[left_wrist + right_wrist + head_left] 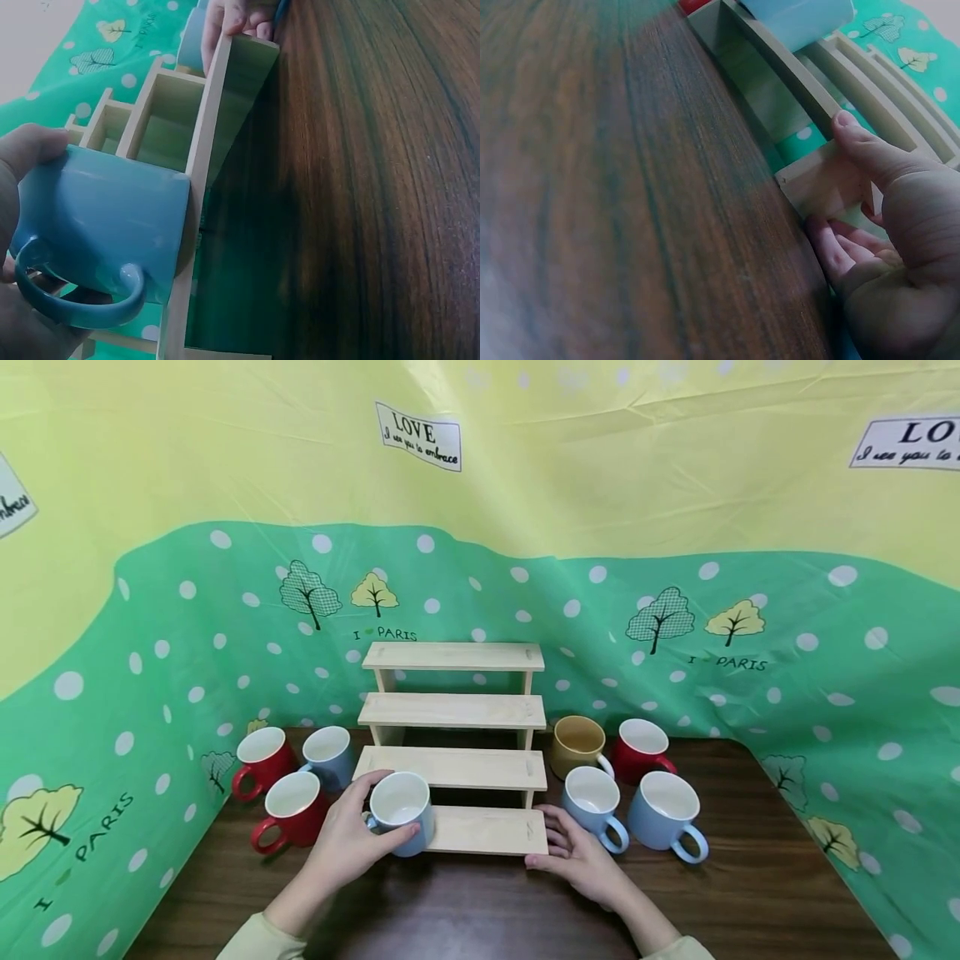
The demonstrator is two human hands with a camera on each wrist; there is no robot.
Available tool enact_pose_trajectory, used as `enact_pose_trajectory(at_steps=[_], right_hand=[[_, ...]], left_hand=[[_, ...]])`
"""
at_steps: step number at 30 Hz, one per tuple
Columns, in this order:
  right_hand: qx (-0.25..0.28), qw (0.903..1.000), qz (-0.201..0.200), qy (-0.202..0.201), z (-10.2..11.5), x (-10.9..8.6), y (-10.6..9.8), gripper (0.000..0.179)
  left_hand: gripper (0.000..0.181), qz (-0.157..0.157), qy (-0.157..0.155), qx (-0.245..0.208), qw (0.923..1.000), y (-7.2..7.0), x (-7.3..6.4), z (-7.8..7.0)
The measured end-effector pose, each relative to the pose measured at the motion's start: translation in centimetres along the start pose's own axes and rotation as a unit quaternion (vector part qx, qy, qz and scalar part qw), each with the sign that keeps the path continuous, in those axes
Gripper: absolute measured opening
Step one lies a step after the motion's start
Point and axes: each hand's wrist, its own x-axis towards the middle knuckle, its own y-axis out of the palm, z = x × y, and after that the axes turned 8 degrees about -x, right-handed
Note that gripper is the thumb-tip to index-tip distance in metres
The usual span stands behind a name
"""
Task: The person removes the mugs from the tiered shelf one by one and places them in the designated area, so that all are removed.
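Observation:
My left hand grips a light blue mug at the left end of the lowest step of a wooden stepped rack. In the left wrist view the mug stands on the step's board, its handle towards my palm. Thumb and fingers lie on opposite sides of the mug. My right hand holds the rack's lowest step at its right end. The right wrist view shows the thumb on the step's front corner and the other fingers bent beside the end panel.
Left of the rack stand two red mugs and a blue mug. At its right are a tan mug, a red mug and two light blue mugs. Printed cloth hangs behind the dark wooden table.

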Motion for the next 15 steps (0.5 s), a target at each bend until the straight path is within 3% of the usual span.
enact_pose_trajectory(at_steps=[8, 15], right_hand=[[0.017, 0.9997, -0.002, 0.019, 0.1, 0.0, 0.1, 0.081], [0.019, 0.9995, -0.003, 0.027, 0.1, 0.0, 0.0, 0.083]], left_hand=[[0.076, -0.011, 0.031, 0.007, 0.9994, -0.1, 0.1, -0.3], [0.075, -0.014, 0.058, 0.017, 0.9981, -1.0, 0.6, -1.5]])
